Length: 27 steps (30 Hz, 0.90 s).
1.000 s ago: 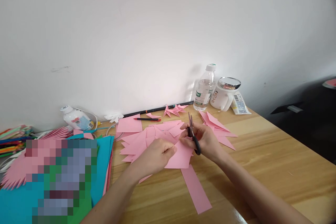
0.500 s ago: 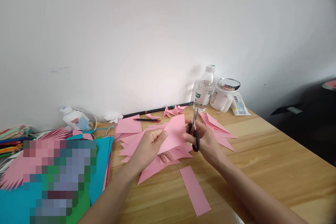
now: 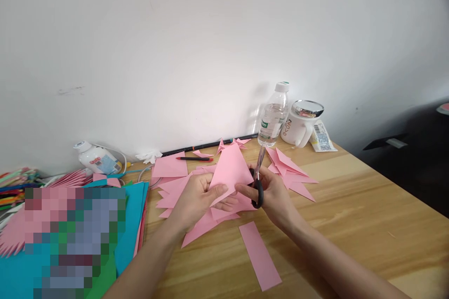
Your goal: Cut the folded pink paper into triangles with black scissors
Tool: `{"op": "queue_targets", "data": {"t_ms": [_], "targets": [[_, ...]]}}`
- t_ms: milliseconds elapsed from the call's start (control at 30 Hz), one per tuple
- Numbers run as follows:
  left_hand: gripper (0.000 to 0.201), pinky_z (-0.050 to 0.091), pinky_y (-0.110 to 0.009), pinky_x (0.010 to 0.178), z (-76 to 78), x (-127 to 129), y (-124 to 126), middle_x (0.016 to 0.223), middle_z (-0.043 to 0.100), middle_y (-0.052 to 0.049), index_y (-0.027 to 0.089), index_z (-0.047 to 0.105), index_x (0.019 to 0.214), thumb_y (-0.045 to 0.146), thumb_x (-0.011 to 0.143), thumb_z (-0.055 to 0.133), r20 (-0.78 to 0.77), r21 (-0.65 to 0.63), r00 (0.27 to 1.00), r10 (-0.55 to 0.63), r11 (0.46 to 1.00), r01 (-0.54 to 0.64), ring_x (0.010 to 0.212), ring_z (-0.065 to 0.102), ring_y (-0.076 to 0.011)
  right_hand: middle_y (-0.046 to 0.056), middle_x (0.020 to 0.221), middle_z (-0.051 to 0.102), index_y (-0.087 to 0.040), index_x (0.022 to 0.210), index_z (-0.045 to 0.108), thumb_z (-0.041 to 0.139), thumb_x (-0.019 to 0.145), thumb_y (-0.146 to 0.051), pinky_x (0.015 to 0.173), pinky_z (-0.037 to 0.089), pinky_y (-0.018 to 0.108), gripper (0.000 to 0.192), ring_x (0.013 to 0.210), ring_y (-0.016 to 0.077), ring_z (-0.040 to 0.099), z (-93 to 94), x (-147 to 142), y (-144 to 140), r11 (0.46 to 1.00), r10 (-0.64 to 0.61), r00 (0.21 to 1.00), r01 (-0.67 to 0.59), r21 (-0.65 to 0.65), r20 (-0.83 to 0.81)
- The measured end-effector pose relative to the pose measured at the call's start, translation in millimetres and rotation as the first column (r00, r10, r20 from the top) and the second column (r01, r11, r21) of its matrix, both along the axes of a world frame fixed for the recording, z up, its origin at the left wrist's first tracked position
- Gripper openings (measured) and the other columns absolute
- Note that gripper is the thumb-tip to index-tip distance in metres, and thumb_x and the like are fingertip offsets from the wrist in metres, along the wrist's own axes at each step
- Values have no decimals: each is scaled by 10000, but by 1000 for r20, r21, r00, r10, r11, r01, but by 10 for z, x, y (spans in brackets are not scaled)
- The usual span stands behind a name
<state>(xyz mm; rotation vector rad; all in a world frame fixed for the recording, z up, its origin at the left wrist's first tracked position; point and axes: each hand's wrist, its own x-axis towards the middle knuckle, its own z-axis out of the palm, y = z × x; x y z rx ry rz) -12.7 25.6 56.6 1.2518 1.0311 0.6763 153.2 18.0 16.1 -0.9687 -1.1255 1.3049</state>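
Observation:
A folded piece of pink paper (image 3: 231, 166) is raised over the table, its narrow end pointing away from me. My left hand (image 3: 201, 195) pinches its lower left side, thumb on top and fingers beneath. Black-handled scissors (image 3: 258, 182) rest in my right hand (image 3: 268, 191), blades pointing up and away from the paper. The right thumb and fingertips also touch the paper's lower right edge. Under both hands lies a pile of cut pink paper pieces (image 3: 196, 233). Nearer to me is a loose pink strip (image 3: 260, 256).
Behind stand a water bottle (image 3: 272, 119) and a white mug (image 3: 296, 128), with a small packet (image 3: 322, 138) beside them. More folded pink pieces (image 3: 291, 173) lie right. A pen (image 3: 194, 159) rests on pink paper. Blue sheets (image 3: 131, 224) and a white bottle (image 3: 96, 159) are left.
The pink paper has turned so that its narrow end points away from me. My right hand has moved slightly left and down along its edge, scissors still in it.

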Motion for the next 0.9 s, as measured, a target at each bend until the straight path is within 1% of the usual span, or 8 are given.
{"op": "queue_targets", "data": {"t_ms": [167, 333, 467, 600, 700, 800, 867, 900], "targets": [[313, 548, -359, 627, 35, -62, 11, 802, 698, -146, 84, 624, 933, 335, 748, 604, 79, -85, 992, -101, 991, 108, 697, 668, -234, -63, 589, 436, -172, 899, 544, 740, 611, -286, 425, 262, 181, 366, 497, 67, 367, 3, 15, -9, 1000, 14, 1000, -14, -4, -20], [336, 537, -379, 676, 16, -105, 39, 768, 698, -170, 70, 639, 934, 359, 796, 537, 83, -138, 989, -121, 982, 132, 695, 673, -240, -63, 590, 456, -166, 920, 556, 736, 615, -245, 423, 264, 176, 362, 489, 58, 361, 42, 21, -20, 1000, 27, 999, -27, -15, -40], [340, 540, -371, 649, 12, -95, 46, 822, 692, -178, 85, 628, 973, 360, 794, 540, 93, -113, 986, -141, 982, 152, 758, 668, -262, -69, 569, 444, -158, 894, 559, 750, 584, -242, 412, 264, 173, 374, 471, 52, 349, 84, 14, -35, 998, 10, 999, -12, -63, -43], [306, 542, -382, 655, 35, -99, 42, 835, 690, -164, 88, 611, 959, 301, 740, 621, 103, -92, 983, -149, 983, 159, 740, 669, -257, -80, 550, 429, -164, 901, 543, 767, 547, -239, 410, 280, 171, 426, 465, 55, 351, 92, 5, -33, 992, -29, 998, 23, -120, -51], [280, 531, -398, 733, 62, -119, 36, 910, 679, -164, 88, 609, 935, 231, 701, 665, 133, -96, 975, -175, 977, 189, 815, 658, -259, -70, 570, 449, -165, 891, 547, 767, 544, -233, 428, 298, 170, 417, 504, 68, 376, 83, 4, -26, 992, -50, 998, 45, -121, -42], [276, 509, -393, 803, 89, -128, 32, 988, 659, -164, 89, 612, 949, 218, 709, 656, 156, -104, 963, -222, 965, 239, 913, 629, -257, -71, 567, 431, -171, 856, 549, 767, 543, -245, 426, 282, 172, 388, 511, 71, 359, 84, 12, -26, 990, -68, 998, 66, -128, -15], [269, 506, -390, 804, 102, -118, 31, 974, 663, -153, 91, 611, 942, 226, 713, 650, 131, -107, 968, -216, 967, 230, 906, 630, -249, -70, 571, 418, -173, 826, 549, 761, 552, -263, 433, 276, 179, 358, 509, 69, 344, 88, 18, -29, 992, -63, 998, 63, -105, 1], [252, 507, -386, 798, 107, -108, 28, 948, 669, -143, 91, 614, 919, 238, 717, 643, 105, -94, 976, -192, 975, 202, 886, 635, -244, -66, 582, 421, -173, 813, 548, 757, 559, -274, 442, 278, 184, 344, 513, 70, 344, 90, 20, -32, 995, -50, 999, 50, -87, 5]]}}
